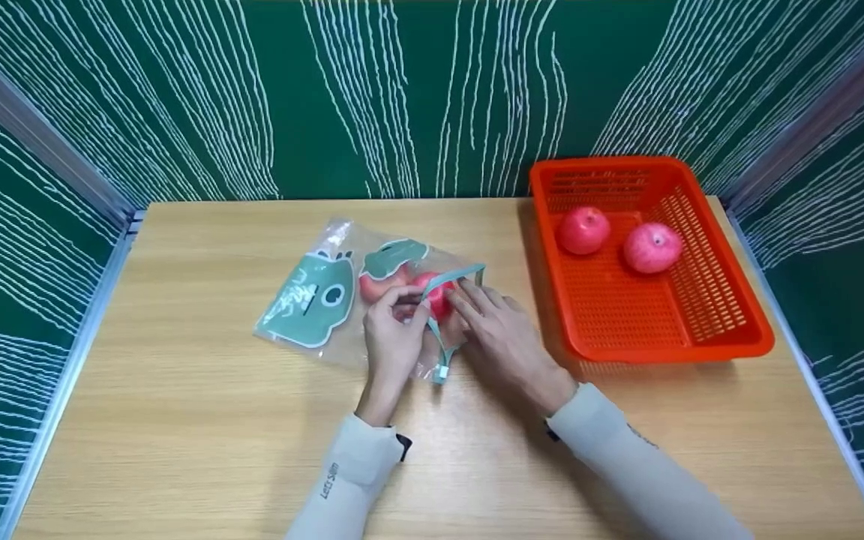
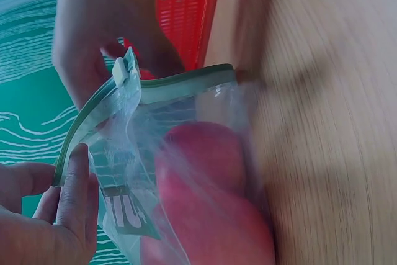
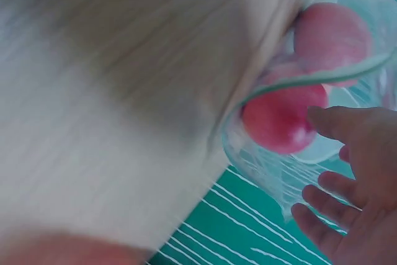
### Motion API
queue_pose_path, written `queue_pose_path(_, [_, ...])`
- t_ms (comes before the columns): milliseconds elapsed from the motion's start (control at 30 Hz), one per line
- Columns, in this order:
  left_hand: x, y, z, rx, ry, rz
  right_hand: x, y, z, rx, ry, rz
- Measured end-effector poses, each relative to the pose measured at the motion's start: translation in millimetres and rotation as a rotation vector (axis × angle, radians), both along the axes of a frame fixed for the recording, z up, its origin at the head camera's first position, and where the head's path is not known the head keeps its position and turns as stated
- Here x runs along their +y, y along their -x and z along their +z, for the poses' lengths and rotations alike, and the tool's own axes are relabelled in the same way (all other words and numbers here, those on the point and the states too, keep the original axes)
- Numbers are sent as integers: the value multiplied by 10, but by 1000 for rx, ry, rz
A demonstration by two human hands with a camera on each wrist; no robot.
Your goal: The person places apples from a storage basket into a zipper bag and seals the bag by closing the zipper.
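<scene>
A clear zip bag (image 1: 346,341) with a green cartoon print lies on the table, its mouth spread toward the right. Pink-red apples (image 2: 201,159) are inside, partly seen through the plastic. My left hand (image 1: 394,330) pinches the bag's green zip edge (image 2: 84,113) between thumb and fingers. At the mouth, my right hand (image 1: 503,334) has its fingers extended, and in the right wrist view its thumb (image 3: 338,122) is beside one apple (image 3: 282,122). Whether the thumb touches that apple I cannot tell. A white slider (image 1: 442,371) sits at the near end of the zip edge.
An orange-red plastic basket (image 1: 571,322) stands to the right of the bag. Two pink apples, one on the left (image 1: 584,230) and one on the right (image 1: 652,247), lie in its far half. Green panels with white lines (image 1: 432,97) border the wooden table (image 1: 199,420).
</scene>
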State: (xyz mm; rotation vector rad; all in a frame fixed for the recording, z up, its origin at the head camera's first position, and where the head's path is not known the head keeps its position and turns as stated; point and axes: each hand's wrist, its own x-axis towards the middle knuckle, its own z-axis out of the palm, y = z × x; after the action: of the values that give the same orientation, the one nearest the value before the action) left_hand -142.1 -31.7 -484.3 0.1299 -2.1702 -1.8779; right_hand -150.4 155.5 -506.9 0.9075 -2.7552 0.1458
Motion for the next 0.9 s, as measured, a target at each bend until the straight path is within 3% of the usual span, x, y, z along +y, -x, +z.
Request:
queue_pose_path(300, [-13,-17,-7,-6,9,-1,292,-69,300,108,91,-10])
queue_pose_path(500, [-23,-14,-47,9,10,-3,506,-56,523,89,111,-35])
queue_pose_path(900, [-22,-48,-20,-8,31,-21,971,-9,652,109,138,-125])
